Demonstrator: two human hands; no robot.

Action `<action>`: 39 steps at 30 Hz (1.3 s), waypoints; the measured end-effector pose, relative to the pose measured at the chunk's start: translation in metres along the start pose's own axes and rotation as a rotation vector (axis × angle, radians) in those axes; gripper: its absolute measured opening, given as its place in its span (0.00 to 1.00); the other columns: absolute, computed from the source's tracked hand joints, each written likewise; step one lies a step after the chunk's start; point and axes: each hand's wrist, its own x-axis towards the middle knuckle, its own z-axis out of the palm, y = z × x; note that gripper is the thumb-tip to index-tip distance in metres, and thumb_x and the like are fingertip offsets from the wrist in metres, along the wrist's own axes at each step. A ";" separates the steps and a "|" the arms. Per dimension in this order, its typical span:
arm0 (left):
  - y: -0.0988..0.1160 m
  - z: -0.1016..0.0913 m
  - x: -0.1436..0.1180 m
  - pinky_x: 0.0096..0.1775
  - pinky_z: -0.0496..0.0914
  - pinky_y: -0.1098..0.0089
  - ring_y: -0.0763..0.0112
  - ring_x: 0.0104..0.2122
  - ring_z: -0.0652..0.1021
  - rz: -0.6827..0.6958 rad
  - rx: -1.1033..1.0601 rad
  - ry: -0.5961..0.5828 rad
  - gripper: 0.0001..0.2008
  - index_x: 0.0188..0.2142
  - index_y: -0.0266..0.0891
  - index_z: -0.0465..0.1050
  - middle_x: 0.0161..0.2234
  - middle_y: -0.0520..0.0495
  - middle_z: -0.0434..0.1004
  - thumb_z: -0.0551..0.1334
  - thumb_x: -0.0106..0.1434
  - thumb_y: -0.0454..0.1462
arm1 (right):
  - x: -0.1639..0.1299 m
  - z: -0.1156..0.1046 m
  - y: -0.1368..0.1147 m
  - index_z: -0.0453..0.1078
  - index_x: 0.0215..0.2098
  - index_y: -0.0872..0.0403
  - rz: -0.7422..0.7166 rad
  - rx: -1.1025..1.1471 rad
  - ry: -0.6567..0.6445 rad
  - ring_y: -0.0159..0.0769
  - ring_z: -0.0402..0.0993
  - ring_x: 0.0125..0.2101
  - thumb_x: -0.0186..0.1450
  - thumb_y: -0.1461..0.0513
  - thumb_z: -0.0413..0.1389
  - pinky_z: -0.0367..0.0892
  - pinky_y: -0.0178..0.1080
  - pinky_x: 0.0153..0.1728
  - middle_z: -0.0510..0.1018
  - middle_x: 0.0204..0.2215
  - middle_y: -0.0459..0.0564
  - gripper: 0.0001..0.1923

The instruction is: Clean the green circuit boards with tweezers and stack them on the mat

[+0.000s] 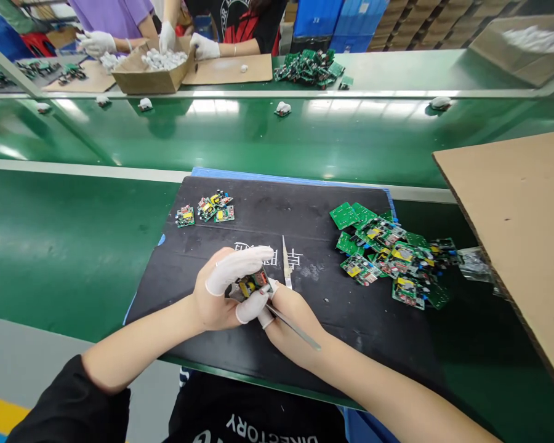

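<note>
Over the black mat (277, 344) on the green bench, both hands met close to the person's body. The left hand (221, 295), wearing white finger cots, was curled nearly closed, forefinger above and thumb below pinching a small circuit board (253, 284). The right hand (289, 317) was folded tight around a pair of metal tweezers (295, 329), whose tips reached the board while the rear end ran back and to the right over the wrist. The board's long axis lay roughly left to right, tilted slightly up at its right end; it showed a yellow part and dark components on green. A second pair of tweezers (286, 263) lay on the mat just beyond the hands, pointing away. Right of them sat a heap of green boards (392, 255); four finished boards (207, 209) lay farther off to the left.
</note>
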 end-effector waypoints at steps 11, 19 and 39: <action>0.005 -0.003 0.012 0.40 0.80 0.61 0.63 0.40 0.80 -0.020 -0.257 0.064 0.23 0.53 0.42 0.64 0.40 0.45 0.74 0.67 0.60 0.33 | -0.004 -0.035 -0.010 0.68 0.39 0.50 -0.087 0.284 0.376 0.33 0.74 0.26 0.65 0.69 0.53 0.72 0.35 0.28 0.75 0.28 0.45 0.08; 0.041 -0.013 0.079 0.26 0.73 0.71 0.72 0.26 0.76 -0.421 -0.847 0.087 0.11 0.41 0.38 0.72 0.37 0.43 0.76 0.54 0.68 0.41 | 0.038 -0.079 -0.094 0.73 0.37 0.50 -0.402 0.646 0.591 0.33 0.75 0.27 0.65 0.62 0.60 0.76 0.35 0.27 0.75 0.27 0.47 0.02; 0.046 -0.010 0.071 0.12 0.50 0.77 0.79 0.13 0.61 -1.163 -1.027 -0.047 0.24 0.17 0.37 0.63 0.15 0.52 0.62 0.66 0.52 0.53 | 0.019 -0.065 -0.041 0.74 0.38 0.47 -0.412 0.227 0.159 0.38 0.81 0.26 0.67 0.64 0.53 0.78 0.34 0.25 0.82 0.27 0.48 0.09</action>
